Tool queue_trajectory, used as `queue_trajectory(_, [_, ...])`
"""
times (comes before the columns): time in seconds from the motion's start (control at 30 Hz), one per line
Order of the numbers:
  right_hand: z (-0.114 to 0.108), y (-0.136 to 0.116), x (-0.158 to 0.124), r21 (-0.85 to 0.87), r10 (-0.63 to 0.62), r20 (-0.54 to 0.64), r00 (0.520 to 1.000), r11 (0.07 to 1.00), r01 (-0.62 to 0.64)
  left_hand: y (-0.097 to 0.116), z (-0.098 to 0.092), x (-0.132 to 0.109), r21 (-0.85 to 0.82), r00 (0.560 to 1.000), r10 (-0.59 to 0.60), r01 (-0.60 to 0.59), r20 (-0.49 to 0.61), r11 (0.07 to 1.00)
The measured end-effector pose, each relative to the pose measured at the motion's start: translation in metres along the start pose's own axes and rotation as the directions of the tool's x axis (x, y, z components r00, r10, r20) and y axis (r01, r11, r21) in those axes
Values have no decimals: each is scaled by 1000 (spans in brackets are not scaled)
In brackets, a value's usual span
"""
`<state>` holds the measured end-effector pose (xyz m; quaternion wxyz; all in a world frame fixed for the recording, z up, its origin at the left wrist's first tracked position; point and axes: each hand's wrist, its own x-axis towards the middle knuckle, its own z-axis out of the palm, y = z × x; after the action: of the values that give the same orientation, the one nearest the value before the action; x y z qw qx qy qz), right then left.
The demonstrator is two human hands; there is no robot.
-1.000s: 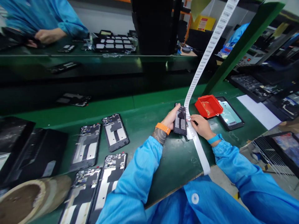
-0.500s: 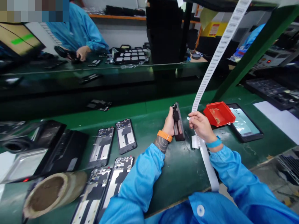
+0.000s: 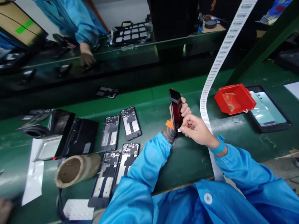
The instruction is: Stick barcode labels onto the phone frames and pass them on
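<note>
A dark phone point(image 3: 175, 109) stands nearly upright in my left hand point(image 3: 184, 109), whose fingers wrap round its far edge. Its glossy screen side faces my right hand point(image 3: 197, 129). Thumb and fingers of that hand pinch a small white label point(image 3: 179, 130) close against the phone's lower end; whether the label touches it I cannot tell. Behind my right hand hangs a long strip of printed labels point(image 3: 218, 59), running down to the bench edge. To the left lie several opened phones, among them one phone point(image 3: 131, 123) with its inner boards and a pale battery area showing.
A red bin point(image 3: 238, 99) stands at the right beside a black tray point(image 3: 286, 123) holding pale-blue panels. A cardboard tube point(image 3: 90, 166) and a black device point(image 3: 80, 137) occupy the left. Across the bench, a co-worker's hand point(image 3: 87, 57) reaches down near phone parts.
My left hand has turned the phone so its screen side shows. My right hand has moved left with the label to the phone's lower end. The co-worker's hand has reached forward. The view has shifted.
</note>
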<state>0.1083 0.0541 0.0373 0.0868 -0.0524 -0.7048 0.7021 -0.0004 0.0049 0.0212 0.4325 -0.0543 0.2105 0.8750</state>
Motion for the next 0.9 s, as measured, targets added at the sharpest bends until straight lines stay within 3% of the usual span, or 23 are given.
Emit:
queue_trajectory(0.3, [5, 0, -1, -64, -12, -21, 1000, 998, 11, 3, 1, 0, -5, 1000, -1, 1, 13, 1000])
queue_trajectory(0.43, [5, 0, -2, -238, -51, -20, 998, 970, 45, -1, -2, 0, -7, 1000, 14, -14, -2, 1000])
queue_trajectory(0.6, [-3, 5, 2, -462, -74, -48, 996, 886, 44, 1, -7, 4, 42, 990, 105, -101, -91, 994])
queue_trajectory(0.7, [-11, 10, 5, -507, -137, -155, 978, 861, 40, 9, -6, 14, 124, 967, 146, -122, -208, 985])
queue_trajectory(0.77, [-16, 12, 6, -462, -192, -247, 950, 885, 59, 14, -4, 20, 207, 908, 245, -182, -339, 961])
queue_trajectory(0.83, [-20, 15, 8, -332, -160, -296, 942, 942, 56, 17, -2, 24, 279, 847, 334, -231, -414, 932])
queue_trajectory(0.87, [-22, 16, 9, -251, -114, -297, 948, 967, 37, 18, -1, 24, 288, 848, 339, -233, -408, 929])
queue_trajectory(0.9, [-24, 17, 10, -174, -59, -293, 954, 985, 8, 19, 0, 23, 269, 878, 312, -222, -363, 937])
